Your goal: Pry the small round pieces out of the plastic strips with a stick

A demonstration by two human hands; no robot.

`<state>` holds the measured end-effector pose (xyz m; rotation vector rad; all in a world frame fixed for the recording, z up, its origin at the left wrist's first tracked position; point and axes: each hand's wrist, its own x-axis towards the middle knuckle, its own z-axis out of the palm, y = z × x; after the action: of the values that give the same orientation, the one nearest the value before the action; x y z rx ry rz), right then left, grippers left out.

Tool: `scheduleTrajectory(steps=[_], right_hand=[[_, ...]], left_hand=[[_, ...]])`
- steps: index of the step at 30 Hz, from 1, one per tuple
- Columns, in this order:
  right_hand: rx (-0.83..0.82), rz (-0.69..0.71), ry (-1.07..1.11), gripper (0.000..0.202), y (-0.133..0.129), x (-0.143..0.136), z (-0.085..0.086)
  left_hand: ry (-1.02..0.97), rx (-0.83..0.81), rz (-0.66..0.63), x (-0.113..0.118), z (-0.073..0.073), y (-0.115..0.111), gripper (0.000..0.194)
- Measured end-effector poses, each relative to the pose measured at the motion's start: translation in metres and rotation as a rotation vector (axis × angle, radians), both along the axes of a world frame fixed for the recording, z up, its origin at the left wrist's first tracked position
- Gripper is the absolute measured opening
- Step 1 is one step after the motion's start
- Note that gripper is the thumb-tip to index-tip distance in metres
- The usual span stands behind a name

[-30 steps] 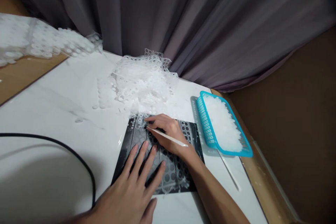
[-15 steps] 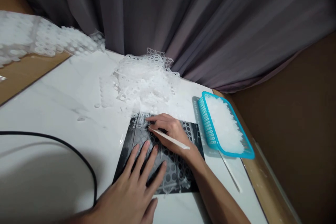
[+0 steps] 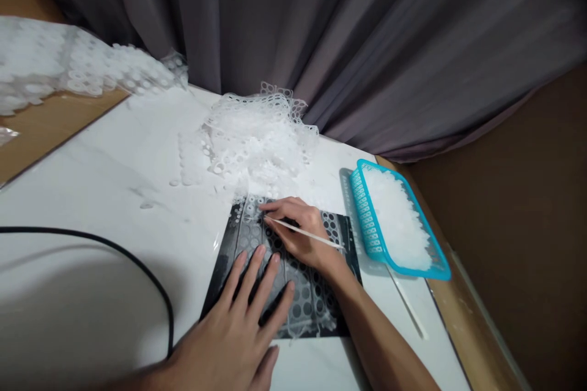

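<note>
My left hand lies with fingers spread on a clear plastic sheet with rows of round holes, which rests on a black mat. Beyond it, my right hand is closed on a thin white stick, its fingertips near the upper part of the sheet. The stick slants back over the right hand toward the wrist. Small clear rings lie at the mat's upper left corner. Whether the stick's tip touches the sheet is hidden by the fingers.
A heap of perforated plastic sheets stands behind the mat. At right, a blue basket holds white pieces, with another white stick beside it. A black cable curves at left. More sheets lie at the back left, before a grey curtain.
The stick in my right hand has swung to a flatter angle, its rear end further right and up. The whole view has shifted slightly. My left hand stays flat on the sheet.
</note>
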<state>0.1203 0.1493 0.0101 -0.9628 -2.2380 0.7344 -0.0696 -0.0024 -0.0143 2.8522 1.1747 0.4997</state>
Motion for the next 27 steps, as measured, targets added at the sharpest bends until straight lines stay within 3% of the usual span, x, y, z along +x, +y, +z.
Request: scheduleTrajectory(steps=[10,16,23,27], right_hand=[[0.103,0.07,-0.096,0.016,0.002,0.002,-0.003],[0.291,0.136,-0.268,0.018,0.003,0.004,-0.01],[0.374,0.061,-0.355,0.023,-0.005,-0.009,-0.012],[0.334,0.018,-0.332,0.026,-0.002,-0.017,-0.01]], left_hand=[[-0.001,-0.002,0.012,-0.001,0.002,-0.001,0.078],[0.013,-0.003,0.004,0.0,0.002,0.001,0.079],[0.016,-0.023,0.001,0.0,0.001,-0.002,0.087],[0.009,-0.016,-0.004,-0.001,0.005,0.001,0.08]])
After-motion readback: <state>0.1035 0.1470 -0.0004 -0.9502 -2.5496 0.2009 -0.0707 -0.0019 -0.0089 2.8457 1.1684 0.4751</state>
